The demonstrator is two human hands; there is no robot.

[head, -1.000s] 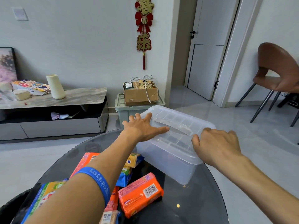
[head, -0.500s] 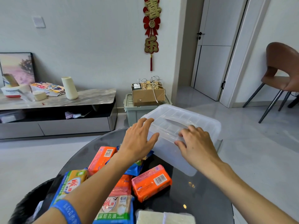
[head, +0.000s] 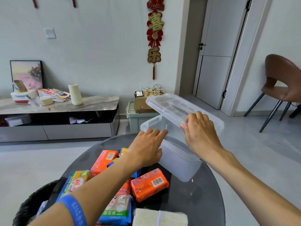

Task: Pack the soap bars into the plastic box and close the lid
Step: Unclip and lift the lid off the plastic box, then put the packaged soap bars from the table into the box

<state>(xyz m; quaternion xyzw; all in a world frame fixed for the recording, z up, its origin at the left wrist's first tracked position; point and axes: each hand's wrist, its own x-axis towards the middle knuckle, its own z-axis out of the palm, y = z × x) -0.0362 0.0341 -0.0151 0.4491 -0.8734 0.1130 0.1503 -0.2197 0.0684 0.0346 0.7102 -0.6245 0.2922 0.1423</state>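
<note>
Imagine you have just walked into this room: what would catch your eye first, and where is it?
First, the two hands at the table's far edge: the right hand tilts the clear lid up off the plastic box while the left hand steadies its near side. Next, the bright orange soap bar in the wrapped pile at front left. Then the red and gold wall hanging above.

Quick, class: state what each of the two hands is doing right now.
Left hand: open, fingers flat against the plastic box, steadying it.
Right hand: closed on the near edge of the lid, which is tilted up off the box.
</note>
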